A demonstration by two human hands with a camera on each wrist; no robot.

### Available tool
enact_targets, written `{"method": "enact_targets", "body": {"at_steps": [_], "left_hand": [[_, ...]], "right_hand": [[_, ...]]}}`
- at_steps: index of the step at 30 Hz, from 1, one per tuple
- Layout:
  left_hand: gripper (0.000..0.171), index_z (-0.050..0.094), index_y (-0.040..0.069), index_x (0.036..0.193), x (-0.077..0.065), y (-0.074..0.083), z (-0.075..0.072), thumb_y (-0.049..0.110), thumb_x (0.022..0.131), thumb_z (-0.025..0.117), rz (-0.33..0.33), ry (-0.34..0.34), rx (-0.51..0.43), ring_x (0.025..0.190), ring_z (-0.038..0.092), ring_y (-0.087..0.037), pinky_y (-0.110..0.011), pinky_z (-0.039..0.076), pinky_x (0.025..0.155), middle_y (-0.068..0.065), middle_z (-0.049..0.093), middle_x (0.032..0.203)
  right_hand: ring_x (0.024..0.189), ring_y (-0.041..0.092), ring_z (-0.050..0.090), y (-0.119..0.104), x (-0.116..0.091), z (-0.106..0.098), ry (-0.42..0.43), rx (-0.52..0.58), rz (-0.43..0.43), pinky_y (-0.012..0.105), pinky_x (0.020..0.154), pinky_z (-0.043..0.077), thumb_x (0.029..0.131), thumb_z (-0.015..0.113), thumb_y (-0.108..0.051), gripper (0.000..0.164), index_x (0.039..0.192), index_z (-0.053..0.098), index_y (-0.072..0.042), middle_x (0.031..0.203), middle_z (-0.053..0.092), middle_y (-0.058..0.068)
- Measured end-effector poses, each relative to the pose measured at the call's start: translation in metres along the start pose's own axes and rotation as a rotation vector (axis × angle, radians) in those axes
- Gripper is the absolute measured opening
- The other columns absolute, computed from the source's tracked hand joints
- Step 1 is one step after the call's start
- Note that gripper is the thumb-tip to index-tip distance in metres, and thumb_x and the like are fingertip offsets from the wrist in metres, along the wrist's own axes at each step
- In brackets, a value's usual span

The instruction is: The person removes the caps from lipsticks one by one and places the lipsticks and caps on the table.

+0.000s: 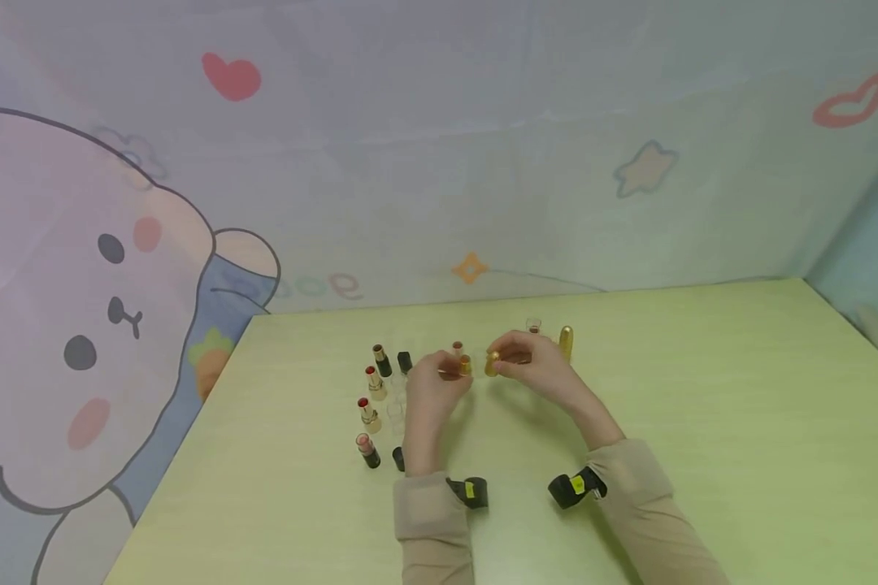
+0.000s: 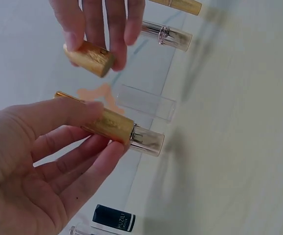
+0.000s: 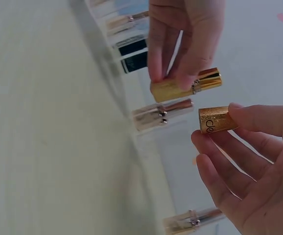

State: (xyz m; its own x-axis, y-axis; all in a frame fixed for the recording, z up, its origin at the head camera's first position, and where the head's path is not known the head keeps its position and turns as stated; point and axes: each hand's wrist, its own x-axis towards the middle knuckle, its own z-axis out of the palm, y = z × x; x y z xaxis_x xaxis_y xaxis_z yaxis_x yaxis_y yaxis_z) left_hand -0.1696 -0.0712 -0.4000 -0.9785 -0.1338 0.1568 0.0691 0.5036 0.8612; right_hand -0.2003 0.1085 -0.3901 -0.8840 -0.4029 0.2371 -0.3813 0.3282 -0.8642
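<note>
My left hand pinches an uncapped gold lipstick tube between thumb and fingers, above the table. Its upper end is narrower and shiny; I cannot tell how far the lipstick inside is raised. Just to the right, my right hand holds a short gold cap by its end, with dark lettering on its side. The cap and tube are apart, with a small gap between them. A lipstick with a clear base stands behind the tube, and a clear cap is close by.
Uncapped lipsticks stand in a column at the left, among them a red one and a pink one. Black caps and clear caps stand beside them. Beyond my right hand are a gold tube and another lipstick.
</note>
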Motion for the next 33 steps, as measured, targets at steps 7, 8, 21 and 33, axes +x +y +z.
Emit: {"method": "enact_targets", "body": {"at_steps": [7, 8, 21, 33], "left_hand": [[0.017, 0.07, 0.004, 0.094, 0.001, -0.002, 0.001, 0.002, 0.078, 0.073, -0.05, 0.01, 0.061, 0.077, 0.065, -0.019, -0.029, 0.054, 0.07, -0.011, 0.072, 0.089], [0.017, 0.07, 0.003, 0.094, 0.001, -0.003, 0.001, 0.002, 0.078, 0.073, -0.054, 0.011, 0.065, 0.077, 0.065, -0.019, -0.03, 0.054, 0.071, -0.011, 0.072, 0.089], [0.015, 0.071, 0.004, 0.091, -0.002, -0.013, 0.0, 0.002, 0.077, 0.072, -0.016, 0.037, 0.139, 0.082, 0.064, -0.023, -0.035, 0.052, 0.075, -0.011, 0.071, 0.089], [0.011, 0.071, 0.005, 0.088, -0.005, -0.014, 0.0, 0.002, 0.077, 0.07, -0.039, 0.029, 0.176, 0.08, 0.064, -0.022, -0.036, 0.051, 0.073, -0.008, 0.071, 0.085]], "right_hand": [[0.096, 0.033, 0.067, 0.004, 0.002, 0.016, -0.031, -0.049, -0.05, 0.045, 0.088, 0.054, 0.087, 0.066, -0.003, 0.018, 0.104, 0.065, 0.004, 0.101, 0.07, 0.019], [0.095, 0.033, 0.067, 0.004, 0.002, 0.017, -0.033, -0.051, -0.054, 0.046, 0.088, 0.054, 0.086, 0.065, -0.002, 0.018, 0.104, 0.065, 0.004, 0.101, 0.07, 0.019], [0.092, 0.029, 0.065, 0.006, -0.001, 0.028, -0.061, -0.152, -0.006, 0.041, 0.085, 0.054, 0.083, 0.066, 0.001, 0.019, 0.102, 0.066, 0.002, 0.1, 0.07, 0.016], [0.094, 0.026, 0.064, 0.007, -0.002, 0.029, -0.099, -0.225, 0.027, 0.041, 0.087, 0.053, 0.084, 0.065, -0.001, 0.017, 0.1, 0.067, 0.0, 0.098, 0.07, 0.013]]}}
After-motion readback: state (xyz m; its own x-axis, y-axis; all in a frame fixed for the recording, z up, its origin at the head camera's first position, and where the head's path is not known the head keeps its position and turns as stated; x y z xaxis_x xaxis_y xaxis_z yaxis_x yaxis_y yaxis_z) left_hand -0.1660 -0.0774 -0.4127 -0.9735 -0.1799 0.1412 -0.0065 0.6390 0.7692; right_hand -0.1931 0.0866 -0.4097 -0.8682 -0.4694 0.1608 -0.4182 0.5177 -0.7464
